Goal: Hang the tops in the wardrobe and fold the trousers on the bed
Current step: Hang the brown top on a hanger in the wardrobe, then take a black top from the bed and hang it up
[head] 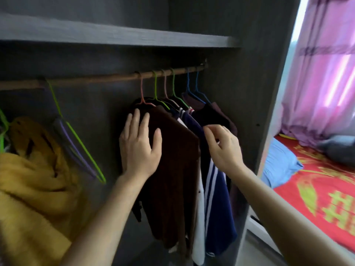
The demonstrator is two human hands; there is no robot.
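Observation:
Several tops hang on coloured wire hangers from the wooden rail (107, 78) inside the dark grey wardrobe (255, 73). The nearest is a brown top (172, 169) on a pink hanger (142, 93). Behind it hang a white garment and a navy top with white stripes (217, 204). My left hand (139, 144) lies flat with straight fingers against the brown top's shoulder. My right hand (223, 144) hovers at the navy top's shoulder, fingers loosely curled, with nothing visibly held. The bed (317, 198), with a red and yellow cover, is at the right.
Two bare hangers, green and purple (80, 148), dangle from the rail's left part. A yellow fluffy garment (32, 179) fills the wardrobe's lower left. A shelf (115, 35) runs above the rail. A blue cloth (278, 166) and a grey one (338, 148) lie on the bed, below pink curtains (322, 73).

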